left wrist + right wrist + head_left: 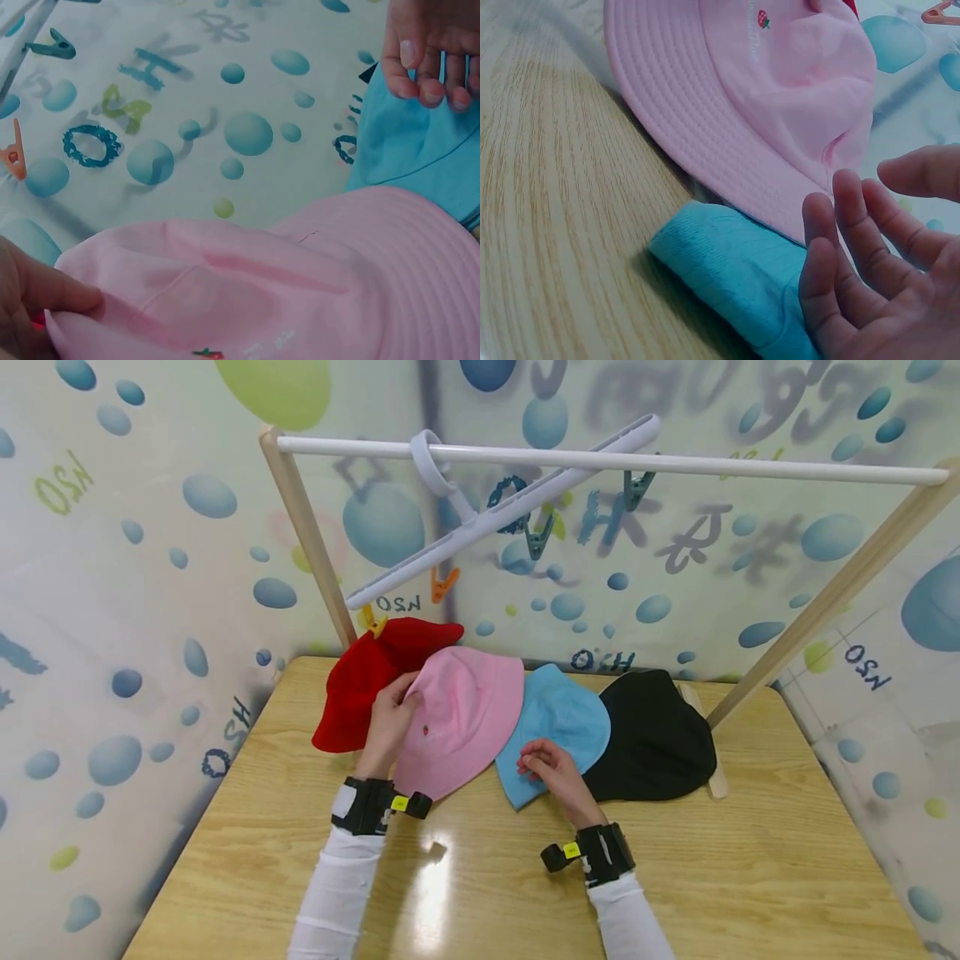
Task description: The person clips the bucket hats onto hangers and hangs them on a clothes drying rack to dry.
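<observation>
My left hand pinches the crown edge of a pink bucket hat, thumb on the outside, as the left wrist view shows. A small strawberry mark is stitched on that hat. Over a light blue hat hovers my right hand, fingers loosely bent with nothing between them. The pink brim overlaps the blue hat's edge. Left of the pink hat, a red hat hangs by a yellow clip from a tilted white hanger. A black hat lies at the right.
The hanger hooks over a white rail between wooden posts on the wooden table. An orange clip and two green clips dangle from the hanger. A patterned wall covering stands behind.
</observation>
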The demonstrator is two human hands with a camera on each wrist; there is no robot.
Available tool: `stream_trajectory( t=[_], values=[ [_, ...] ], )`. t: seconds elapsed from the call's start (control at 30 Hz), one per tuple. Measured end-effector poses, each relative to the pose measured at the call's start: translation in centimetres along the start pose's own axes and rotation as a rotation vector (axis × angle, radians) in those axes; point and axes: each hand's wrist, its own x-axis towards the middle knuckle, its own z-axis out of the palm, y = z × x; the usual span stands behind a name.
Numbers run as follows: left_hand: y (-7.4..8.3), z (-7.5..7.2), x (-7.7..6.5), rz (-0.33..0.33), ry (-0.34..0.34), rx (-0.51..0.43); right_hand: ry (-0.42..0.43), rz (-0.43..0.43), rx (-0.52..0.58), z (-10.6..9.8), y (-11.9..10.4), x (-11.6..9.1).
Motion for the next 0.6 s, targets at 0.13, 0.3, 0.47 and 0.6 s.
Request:
stream_trajectory(
  t=[0.13, 0.3, 0.47, 0.6],
  values=[
    [0.4, 0.0, -0.2, 0.010, 0.001, -0.001, -0.007, -0.006, -0.003, 0.0, 0.1, 0.1],
    [1.1, -0.1, -0.5, 0.039, 0.005, -0.018, -0.011, -0.006, -0.002, 0.1, 0.1, 0.0],
    [2.0, -0.4, -0.8, 0.045, 0.023, -0.016, -0.015, -0.009, -0.004, 0.2, 0.2, 0.0],
    [2.5, -0.6, -0.9, 0.051, 0.042, 0.007, -0.023, -0.017, -0.005, 0.2, 0.3, 0.0]
  ],
)
